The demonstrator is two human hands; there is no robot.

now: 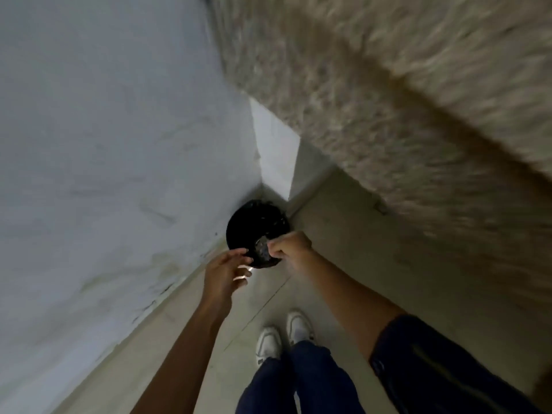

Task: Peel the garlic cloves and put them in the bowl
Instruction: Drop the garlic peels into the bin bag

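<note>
I stand over a round black bin (pixel 254 222) lined with a dark bag, set on the floor in the corner. My right hand (pixel 288 248) hovers over the bin's near rim with its fingers curled, pinching a small pale grey clump (pixel 263 250) that looks like papery peel. My left hand (pixel 227 273) is just left of the rim, fingers loosely extended toward the clump and holding nothing. No garlic cloves and no bowl show in this view.
A white wall (pixel 104 159) runs along the left. A speckled stone counter (pixel 388 115) juts overhead on the right, blurred. Below are the tiled floor (pixel 343 234), my white shoes (pixel 283 336) and blue trousers.
</note>
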